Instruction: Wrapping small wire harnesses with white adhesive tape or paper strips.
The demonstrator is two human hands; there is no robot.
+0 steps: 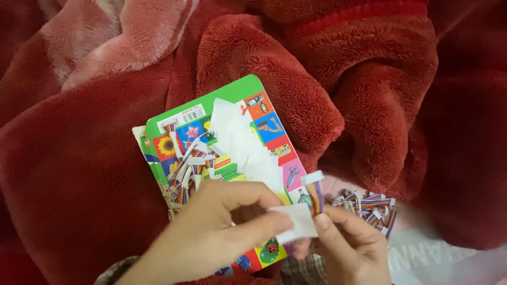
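Head view: left hand [211,232] and right hand [351,245], at six o'clock, both pinch one white paper slip [298,220]; right fingers also clamp one striped strip [315,194]. One green picture book [232,158] carries one strip pile [191,168]; a second pile [367,207] sits at four o'clock, pieces perhaps too tangled to count

Green picture-book cover [232,100] lying on red blanket, centre; white barcode label [188,116] near its top-left corner; small colourful picture squares [269,128] running down its right edge; no screens.
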